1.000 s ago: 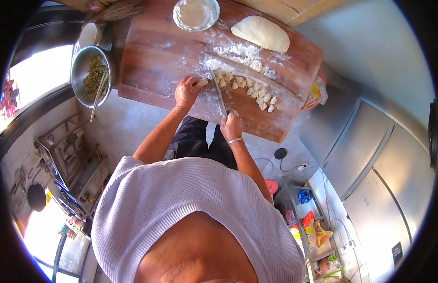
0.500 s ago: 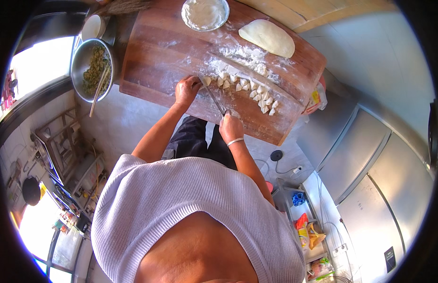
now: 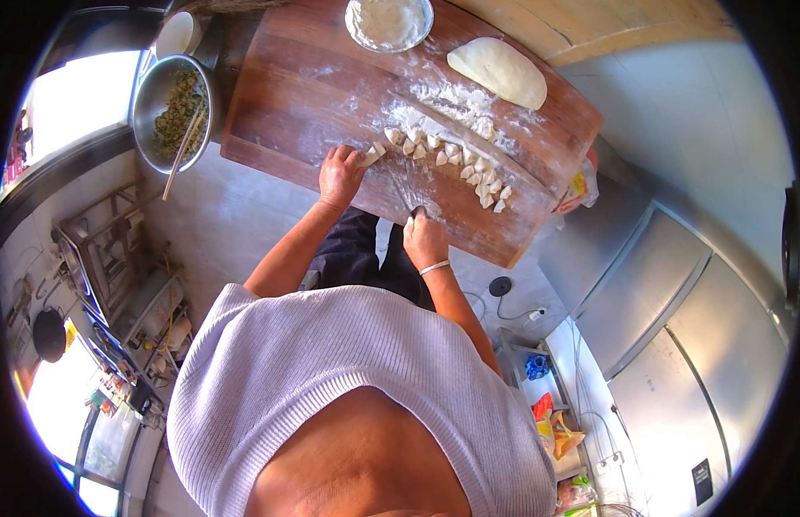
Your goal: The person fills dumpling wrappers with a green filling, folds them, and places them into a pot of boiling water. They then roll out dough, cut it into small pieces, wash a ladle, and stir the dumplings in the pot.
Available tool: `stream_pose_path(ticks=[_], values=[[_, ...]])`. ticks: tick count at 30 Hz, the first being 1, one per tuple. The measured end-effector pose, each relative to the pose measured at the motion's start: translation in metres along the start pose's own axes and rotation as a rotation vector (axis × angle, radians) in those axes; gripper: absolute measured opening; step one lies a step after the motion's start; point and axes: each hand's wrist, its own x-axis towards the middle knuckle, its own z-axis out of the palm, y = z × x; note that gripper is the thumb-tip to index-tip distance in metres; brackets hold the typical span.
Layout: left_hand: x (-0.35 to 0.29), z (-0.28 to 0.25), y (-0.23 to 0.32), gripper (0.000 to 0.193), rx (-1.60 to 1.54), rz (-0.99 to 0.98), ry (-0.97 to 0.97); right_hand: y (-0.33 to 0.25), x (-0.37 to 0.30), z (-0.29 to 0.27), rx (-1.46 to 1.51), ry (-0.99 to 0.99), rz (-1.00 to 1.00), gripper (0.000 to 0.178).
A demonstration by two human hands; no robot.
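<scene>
On the floured wooden board (image 3: 284,103), my left hand (image 3: 341,177) is closed round a strip of dough (image 3: 373,154), whose pale end sticks out past my fingertips. My right hand (image 3: 427,239), at the board's near edge, grips a knife by its dark handle (image 3: 418,211). The blade is smeared by motion and points away toward the dough end. Several small cut dough pieces (image 3: 486,181) lie in a loose row to the right of that end. Behind them rests a long floured rod like a rolling pin (image 3: 482,142).
A large dough lump (image 3: 499,74) and a bowl of flour (image 3: 389,23) sit at the board's far side. At left stands a metal bowl (image 3: 138,121) of chopped filling with chopsticks (image 3: 185,148) in it. A steel cabinet (image 3: 646,267) is at right.
The knife blade has come away from the dough end and is blurred now. Another dough piece lies apart at the row's left end. Both hands stay nearly in place.
</scene>
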Motion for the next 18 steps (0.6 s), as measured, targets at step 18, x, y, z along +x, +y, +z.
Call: stream_pose_path(ticks=[18], values=[[-0.003,0.009,0.008,0.024,0.191,0.086,-0.041,-0.003,-0.015,-0.006,-0.18,-0.089,0.008,0.017]])
